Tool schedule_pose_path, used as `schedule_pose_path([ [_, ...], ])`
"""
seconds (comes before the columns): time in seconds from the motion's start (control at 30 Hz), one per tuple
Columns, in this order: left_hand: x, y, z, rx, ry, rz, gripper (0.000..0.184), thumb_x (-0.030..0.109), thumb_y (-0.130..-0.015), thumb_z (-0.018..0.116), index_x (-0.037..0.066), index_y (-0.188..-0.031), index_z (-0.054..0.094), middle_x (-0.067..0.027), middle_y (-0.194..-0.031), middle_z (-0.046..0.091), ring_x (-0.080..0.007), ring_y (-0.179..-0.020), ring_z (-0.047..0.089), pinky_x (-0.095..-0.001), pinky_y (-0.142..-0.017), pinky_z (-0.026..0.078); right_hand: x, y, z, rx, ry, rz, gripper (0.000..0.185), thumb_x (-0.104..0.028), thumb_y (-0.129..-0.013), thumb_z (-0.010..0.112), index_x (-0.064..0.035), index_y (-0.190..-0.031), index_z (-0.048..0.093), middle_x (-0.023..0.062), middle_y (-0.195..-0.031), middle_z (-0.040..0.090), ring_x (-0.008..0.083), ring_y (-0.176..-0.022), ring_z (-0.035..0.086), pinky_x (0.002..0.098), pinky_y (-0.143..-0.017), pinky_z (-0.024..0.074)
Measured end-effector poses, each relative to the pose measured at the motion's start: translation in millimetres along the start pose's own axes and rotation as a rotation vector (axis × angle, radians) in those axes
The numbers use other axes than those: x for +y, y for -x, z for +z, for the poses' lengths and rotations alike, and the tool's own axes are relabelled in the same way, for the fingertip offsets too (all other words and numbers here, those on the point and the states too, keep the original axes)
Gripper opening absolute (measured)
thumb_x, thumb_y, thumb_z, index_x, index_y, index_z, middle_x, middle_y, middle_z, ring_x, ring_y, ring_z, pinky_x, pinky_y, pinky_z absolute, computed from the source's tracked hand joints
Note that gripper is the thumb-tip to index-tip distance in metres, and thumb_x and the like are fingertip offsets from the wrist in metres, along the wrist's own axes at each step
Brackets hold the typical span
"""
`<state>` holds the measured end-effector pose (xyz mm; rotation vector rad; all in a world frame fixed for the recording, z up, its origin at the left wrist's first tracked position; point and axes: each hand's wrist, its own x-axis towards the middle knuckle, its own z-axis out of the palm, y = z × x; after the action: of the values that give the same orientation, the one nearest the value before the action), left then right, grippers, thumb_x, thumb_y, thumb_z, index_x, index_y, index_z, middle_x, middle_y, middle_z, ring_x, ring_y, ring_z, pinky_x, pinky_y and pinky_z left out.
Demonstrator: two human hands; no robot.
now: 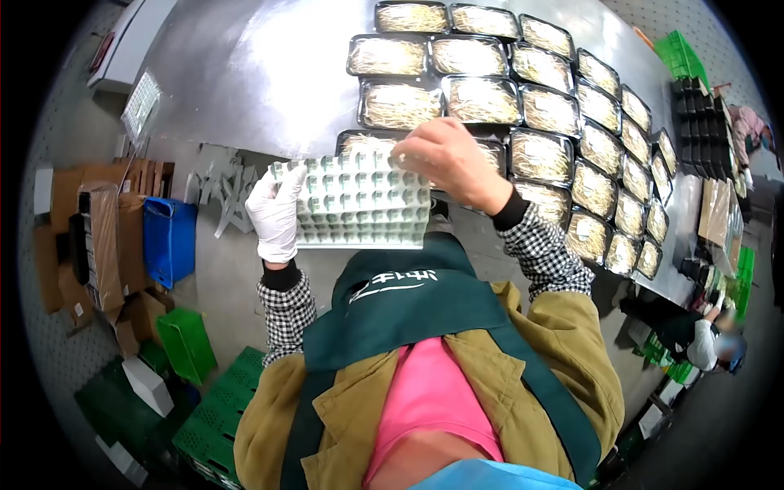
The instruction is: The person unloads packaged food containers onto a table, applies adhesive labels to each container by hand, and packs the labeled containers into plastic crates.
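Observation:
A sheet of pale labels (359, 200) with rows of round-cornered stickers is held up in front of the apron. My left hand (275, 212), in a white glove, grips its left edge between thumb and fingers. At the sheet's upper right corner is my right hand (447, 159), bare, its fingers pinched together; what lies between the fingertips is too small to make out. Behind the sheet, a black tray (367, 141) of pale shredded food is partly covered. More filled black trays (400, 104) under clear film stand in rows on the metal table (220, 73).
A blue bin (169, 241), a green crate (186, 345) and cardboard boxes (90, 237) stand on the floor at left. Stacked black trays (701, 131) are at far right. Two other people (706, 339) (747, 131) are beyond the table's right side.

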<state>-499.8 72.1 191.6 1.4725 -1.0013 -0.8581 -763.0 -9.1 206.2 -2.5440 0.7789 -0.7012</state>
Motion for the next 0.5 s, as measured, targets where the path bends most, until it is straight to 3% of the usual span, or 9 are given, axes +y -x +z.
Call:
schedule_pose_path([
  [0.03,-6,-2,-2,-0.052,0.074,-0.029,0.014,0.005,-0.081,0.065,-0.002,-0.094,0.064,0.0001,-0.082,0.063,-0.0045,-0.072,0.053,-0.0189,-0.065,0.042,2,6,8,0.064,-0.055,-0.031,0.015,-0.012,-0.078,0.064,-0.0078,-0.092,0.061,0.0025,-0.082,0.057,0.021,-0.082,0.054,0.0314,-0.077,0.0411],
  [0.1,-22,-6,-10,-0.104,-0.046,-0.096,0.018,0.006,-0.081,0.066,-0.004,-0.096,0.063,-0.0011,-0.084,0.063,-0.0059,-0.074,0.053,-0.0197,-0.067,0.043,5,17,10,-0.018,-0.483,0.148,0.008,-0.009,-0.078,0.064,-0.0058,-0.086,0.062,0.0034,-0.081,0.059,0.019,-0.08,0.056,0.0293,-0.073,0.0437],
  [0.13,-27,-6,-14,-0.103,-0.106,-0.092,0.019,0.005,-0.081,0.065,-0.006,-0.096,0.063,-0.0025,-0.086,0.063,-0.0067,-0.077,0.054,-0.0205,-0.069,0.043,20,27,19,0.173,-0.647,0.265,0.004,-0.005,-0.081,0.061,-0.0023,-0.084,0.062,0.0032,-0.084,0.061,0.0135,-0.08,0.057,0.026,-0.071,0.0451],
  [0.17,-28,-6,-13,-0.061,-0.052,-0.12,0.019,0.006,-0.081,0.066,-0.006,-0.096,0.062,-0.0029,-0.087,0.063,-0.0071,-0.078,0.054,-0.0207,-0.071,0.043,44,37,28,0.352,-0.772,0.555,0.011,-0.005,-0.083,0.059,-0.0001,-0.093,0.062,0.0022,-0.086,0.062,0.0093,-0.082,0.055,0.0235,-0.074,0.0446],
  [0.2,-31,-5,-15,-0.033,-0.024,-0.127,0.02,0.006,-0.081,0.066,-0.006,-0.096,0.062,-0.003,-0.088,0.063,-0.0073,-0.078,0.055,-0.0208,-0.072,0.043,73,43,35,0.57,-0.918,0.717,0.023,-0.008,-0.082,0.062,-0.0009,-0.104,0.06,0.0053,-0.086,0.061,0.0096,-0.076,0.058,0.0228,-0.068,0.0476],
  [0.27,-33,-2,-21,0.007,-0.003,-0.144,0.019,0.006,-0.081,0.066,-0.005,-0.097,0.063,-0.0032,-0.09,0.063,-0.0079,-0.079,0.055,-0.0211,-0.072,0.043,134,58,52,0.721,-0.623,0.83,0.044,-0.007,-0.079,0.065,0.0031,-0.118,0.048,0.0135,-0.108,0.054,0.0119,-0.08,0.059,0.0229,-0.068,0.0479],
  [0.3,-36,-3,-23,0.034,-0.016,-0.158,0.017,0.005,-0.082,0.065,-0.004,-0.096,0.063,-0.0027,-0.09,0.063,-0.0076,-0.079,0.055,-0.021,-0.072,0.044,172,68,74,0.761,-0.538,0.822,0.05,-0.004,-0.076,0.067,0.0026,-0.12,0.045,0.0146,-0.111,0.051,0.0135,-0.081,0.06,0.0238,-0.068,0.0488],
  [0.4,-37,-3,-31,0.05,0.022,-0.141,0.014,0.004,-0.082,0.064,-0.002,-0.095,0.063,-0.0018,-0.09,0.063,-0.0066,-0.079,0.055,-0.0206,-0.071,0.044,197,56,99,0.793,-0.22,0.784,0.05,0.001,-0.073,0.063,-0.002,-0.12,0.045,0.0159,-0.109,0.05,0.0211,-0.081,0.061,0.0294,-0.069,0.0495],
  [0.5,-36,0,-40,0.093,-0.016,-0.13,0.013,0.003,-0.083,0.063,-0.001,-0.095,0.064,-0.0003,-0.089,0.063,-0.0055,-0.077,0.055,-0.0195,-0.069,0.043,205,58,100,0.659,0.485,0.602,0.047,0.005,-0.073,0.056,-0.002,-0.118,0.045,0.0163,-0.108,0.05,0.0311,-0.089,0.055,0.0396,-0.079,0.0441],
])
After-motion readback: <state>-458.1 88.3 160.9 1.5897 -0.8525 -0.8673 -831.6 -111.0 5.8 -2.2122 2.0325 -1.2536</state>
